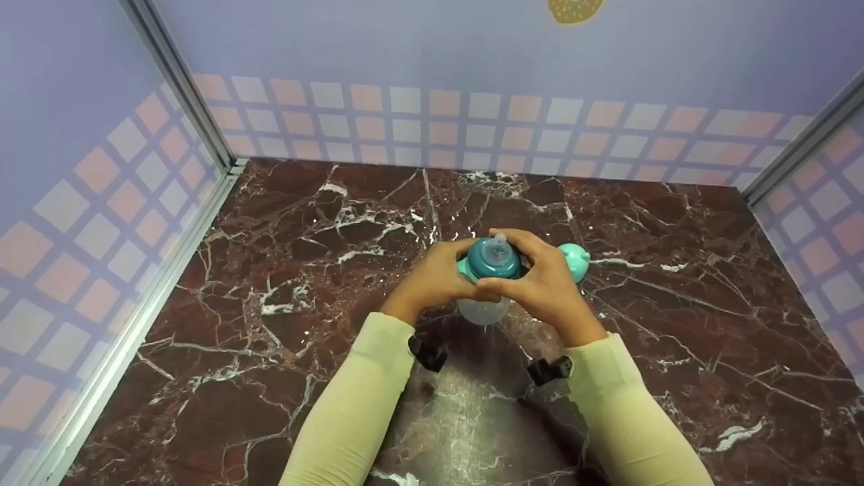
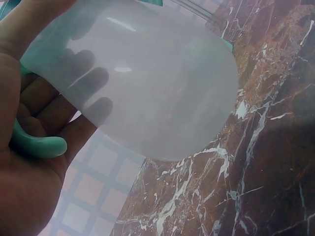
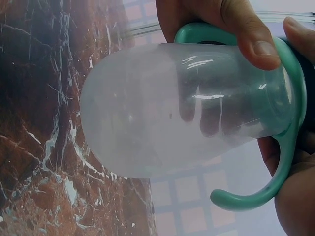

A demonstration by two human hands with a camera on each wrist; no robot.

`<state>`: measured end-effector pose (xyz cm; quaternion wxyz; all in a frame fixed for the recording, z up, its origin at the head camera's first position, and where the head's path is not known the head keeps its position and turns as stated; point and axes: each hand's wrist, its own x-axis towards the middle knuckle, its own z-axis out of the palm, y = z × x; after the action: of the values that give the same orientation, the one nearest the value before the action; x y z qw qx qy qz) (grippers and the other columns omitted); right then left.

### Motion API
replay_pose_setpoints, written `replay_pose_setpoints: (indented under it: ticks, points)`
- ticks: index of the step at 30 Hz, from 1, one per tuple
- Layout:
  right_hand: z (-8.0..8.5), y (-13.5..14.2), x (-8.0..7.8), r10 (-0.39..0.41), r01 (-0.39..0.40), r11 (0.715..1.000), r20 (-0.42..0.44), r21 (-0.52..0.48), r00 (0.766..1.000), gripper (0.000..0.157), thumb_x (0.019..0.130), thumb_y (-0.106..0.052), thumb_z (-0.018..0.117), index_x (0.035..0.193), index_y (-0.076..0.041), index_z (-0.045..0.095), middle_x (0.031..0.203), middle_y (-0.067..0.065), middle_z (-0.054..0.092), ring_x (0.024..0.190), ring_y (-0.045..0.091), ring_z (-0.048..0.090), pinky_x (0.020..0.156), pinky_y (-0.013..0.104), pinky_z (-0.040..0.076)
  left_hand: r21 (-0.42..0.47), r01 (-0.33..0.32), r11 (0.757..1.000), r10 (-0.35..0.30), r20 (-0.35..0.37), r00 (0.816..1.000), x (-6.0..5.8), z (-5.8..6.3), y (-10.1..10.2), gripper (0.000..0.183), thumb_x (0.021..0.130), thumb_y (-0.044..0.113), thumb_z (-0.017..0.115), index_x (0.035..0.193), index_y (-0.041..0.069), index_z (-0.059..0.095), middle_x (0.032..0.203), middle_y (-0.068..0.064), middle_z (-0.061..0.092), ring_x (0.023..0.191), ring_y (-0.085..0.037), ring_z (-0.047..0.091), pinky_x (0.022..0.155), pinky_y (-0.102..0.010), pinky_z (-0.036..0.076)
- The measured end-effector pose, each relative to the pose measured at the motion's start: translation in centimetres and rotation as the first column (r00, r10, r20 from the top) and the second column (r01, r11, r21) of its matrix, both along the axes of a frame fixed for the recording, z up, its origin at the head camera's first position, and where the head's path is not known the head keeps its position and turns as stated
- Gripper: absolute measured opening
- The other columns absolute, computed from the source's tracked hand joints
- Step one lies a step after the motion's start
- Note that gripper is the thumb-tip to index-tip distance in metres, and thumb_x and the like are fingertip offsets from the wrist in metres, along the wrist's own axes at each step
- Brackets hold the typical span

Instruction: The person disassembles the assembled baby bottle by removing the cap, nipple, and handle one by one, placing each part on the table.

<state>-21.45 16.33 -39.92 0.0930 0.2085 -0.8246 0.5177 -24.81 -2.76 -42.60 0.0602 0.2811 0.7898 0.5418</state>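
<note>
Bottle (image 1: 483, 312) was held over surface (image 1: 223, 378) | left hand (image 1: 437, 275) gripped its body | right hand (image 1: 545, 283) gripped teal collar (image 1: 483, 264) | turquoise rounded piece (image 1: 576, 260) lay at right

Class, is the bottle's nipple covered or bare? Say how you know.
Bare: the clear nipple sticks up from the teal collar, nothing over it.

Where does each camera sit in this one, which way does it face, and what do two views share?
Head: worn on the head, looking forward and down at the bottle; the left hand, right hand and both sleeves show.
Left wrist: on that wrist, facing the bottle's cloudy side; a palm and fingers show.
Right wrist: on that wrist, facing the bottle side-on; a thumb and fingers show.
Shared: both wrist views show a green handle and the marbled surface.
</note>
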Motion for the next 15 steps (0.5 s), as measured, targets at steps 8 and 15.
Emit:
replay_pose_setpoints:
  ticks: [8, 15]
  points:
    - [0.2, 0.0, 0.1, 0.019, -0.019, 1.000, 0.028, 0.009, 0.999, 0.072, 0.065, -0.023, 0.090, 0.129, -0.007, 0.061, 0.129, 0.007, 0.062, 0.117, 0.016, 0.059, 0.100, 0.027, 0.046, -0.003, 0.002, 1.000, -0.002, -0.006, 1.000, 0.0, -0.1, 0.1, 0.068, 0.061, 0.035, 0.092, 0.123, 0.024, 0.065, 0.113, 0.006, 0.069, 0.103, -0.010, 0.064, 0.095, -0.031, 0.050]
    - [2.0, -0.3, 1.2, 0.035, -0.036, 0.999, 0.089, 0.014, 0.995, 0.070, 0.068, -0.011, 0.088, 0.130, 0.001, 0.058, 0.131, 0.016, 0.060, 0.119, 0.022, 0.058, 0.101, 0.027, 0.046, -0.024, -0.008, 1.000, 0.008, -0.007, 1.000, 0.1, -0.2, 0.0, 0.069, 0.061, 0.037, 0.092, 0.123, 0.026, 0.065, 0.113, 0.009, 0.069, 0.103, -0.009, 0.064, 0.095, -0.031, 0.050]
